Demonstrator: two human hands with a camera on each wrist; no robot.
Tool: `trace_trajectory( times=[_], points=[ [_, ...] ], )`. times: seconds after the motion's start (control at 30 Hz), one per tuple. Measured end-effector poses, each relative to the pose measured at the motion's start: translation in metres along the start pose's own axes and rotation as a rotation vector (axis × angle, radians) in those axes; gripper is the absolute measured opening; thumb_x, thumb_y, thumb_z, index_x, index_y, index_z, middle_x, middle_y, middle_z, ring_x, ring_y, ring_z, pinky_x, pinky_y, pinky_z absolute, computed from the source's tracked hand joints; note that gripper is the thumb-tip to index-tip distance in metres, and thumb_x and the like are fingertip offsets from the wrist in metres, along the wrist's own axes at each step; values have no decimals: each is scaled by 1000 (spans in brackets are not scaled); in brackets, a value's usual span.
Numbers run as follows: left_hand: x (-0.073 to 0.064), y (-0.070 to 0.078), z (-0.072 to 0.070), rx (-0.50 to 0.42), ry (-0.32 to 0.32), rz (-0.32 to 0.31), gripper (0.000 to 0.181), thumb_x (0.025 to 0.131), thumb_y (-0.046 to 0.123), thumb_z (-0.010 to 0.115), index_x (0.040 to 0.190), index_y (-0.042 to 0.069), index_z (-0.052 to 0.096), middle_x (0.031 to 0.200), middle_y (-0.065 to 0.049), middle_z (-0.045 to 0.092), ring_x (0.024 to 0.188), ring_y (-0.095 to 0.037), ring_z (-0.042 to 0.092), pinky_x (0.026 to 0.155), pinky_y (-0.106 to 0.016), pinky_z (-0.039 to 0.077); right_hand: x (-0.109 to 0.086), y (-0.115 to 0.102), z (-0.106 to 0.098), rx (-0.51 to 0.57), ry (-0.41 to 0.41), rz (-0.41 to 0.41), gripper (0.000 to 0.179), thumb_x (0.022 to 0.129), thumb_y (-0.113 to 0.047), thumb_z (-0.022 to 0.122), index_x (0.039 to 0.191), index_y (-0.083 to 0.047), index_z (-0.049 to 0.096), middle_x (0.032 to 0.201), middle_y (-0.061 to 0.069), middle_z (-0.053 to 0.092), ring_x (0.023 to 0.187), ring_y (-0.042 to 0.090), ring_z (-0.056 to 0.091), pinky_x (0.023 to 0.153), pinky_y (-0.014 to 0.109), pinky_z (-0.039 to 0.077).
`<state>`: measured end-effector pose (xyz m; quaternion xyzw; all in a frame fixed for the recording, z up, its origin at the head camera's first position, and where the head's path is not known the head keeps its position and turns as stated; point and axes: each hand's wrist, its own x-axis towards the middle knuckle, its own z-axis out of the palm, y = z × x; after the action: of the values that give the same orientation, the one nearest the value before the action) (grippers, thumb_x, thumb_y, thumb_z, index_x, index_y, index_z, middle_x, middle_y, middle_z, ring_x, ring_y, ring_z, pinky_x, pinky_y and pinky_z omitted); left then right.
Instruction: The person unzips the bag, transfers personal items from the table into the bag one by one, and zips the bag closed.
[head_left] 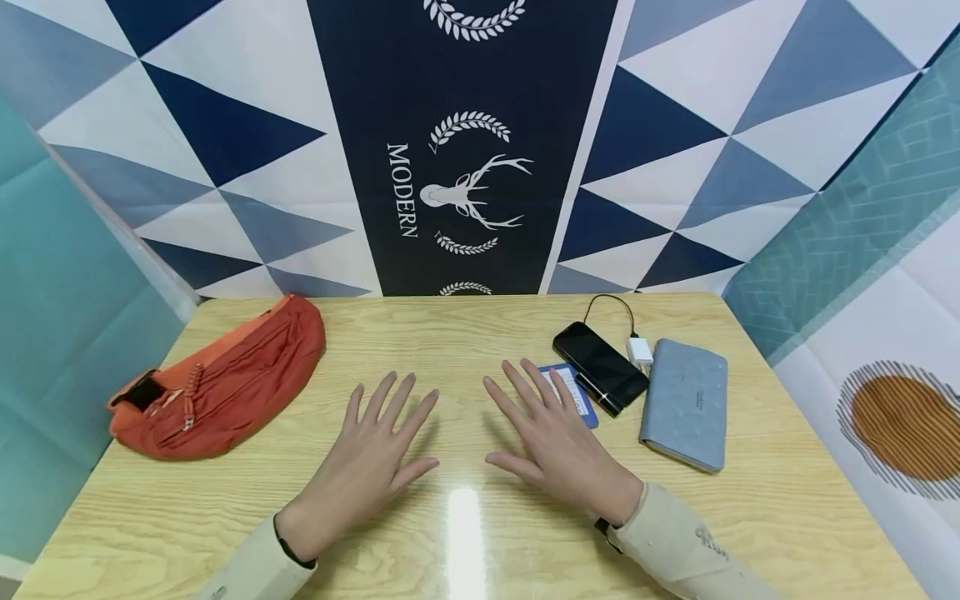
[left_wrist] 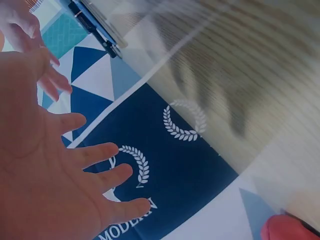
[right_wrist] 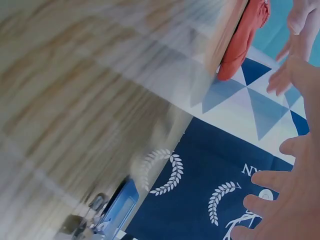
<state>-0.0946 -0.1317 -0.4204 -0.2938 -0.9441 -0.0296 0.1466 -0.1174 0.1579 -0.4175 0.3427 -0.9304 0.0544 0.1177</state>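
Note:
Both hands are held over the wooden table with fingers spread and straight, palms facing down, and neither holds anything. My left hand (head_left: 367,462) is left of centre, nearest to a rust-red waist bag (head_left: 232,383) with a black buckle and a zip pull. My right hand (head_left: 558,450) is right of centre, its fingertips overlapping the view of a blue-edged card (head_left: 581,402). Beside that card lies a black smartphone (head_left: 600,358), with a slim dark pen-like item (head_left: 597,395) along its near edge. The left palm (left_wrist: 45,175) shows in the left wrist view.
A thin black cable (head_left: 611,297) runs behind the phone to a small white plug (head_left: 639,350). Farther right lies a grey-blue notebook-like case (head_left: 686,404). A patterned cloth wall (head_left: 465,150) stands at the table's back edge, with hanging cloths on both sides.

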Motion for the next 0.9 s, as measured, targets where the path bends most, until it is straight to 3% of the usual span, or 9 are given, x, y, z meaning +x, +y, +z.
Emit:
trace_trajectory(
  times=[0.17,0.4,0.6,0.9],
  points=[
    [-3,-3,-2,-15,-19,-17,70,98,56,52,156,20,34,155,-18,34,145,-40,26,111,-64,25,2,-2,-2,36,-8,-10,81,98,-62,47,161,-25,10,167,9,7,153,32,4,117,60,14],
    [-11,-11,-5,-46,27,-26,70,95,50,63,152,16,40,148,-23,41,139,-44,35,106,-62,35,8,-8,-2,109,-34,-9,77,101,-52,51,161,-26,11,165,12,17,151,32,12,118,56,16],
    [-17,-18,-8,-74,25,-58,67,96,43,63,151,14,41,146,-25,42,135,-45,39,102,-59,40,25,-17,-2,119,-15,-51,75,100,-46,55,161,-24,16,156,17,36,144,36,32,114,54,28],
    [-36,-32,-11,-127,8,-141,60,98,35,63,149,9,43,144,-27,43,131,-44,43,98,-57,45,52,-30,5,144,-82,-112,67,103,-44,52,159,-18,25,149,18,43,138,32,42,111,48,36]
  ],
)
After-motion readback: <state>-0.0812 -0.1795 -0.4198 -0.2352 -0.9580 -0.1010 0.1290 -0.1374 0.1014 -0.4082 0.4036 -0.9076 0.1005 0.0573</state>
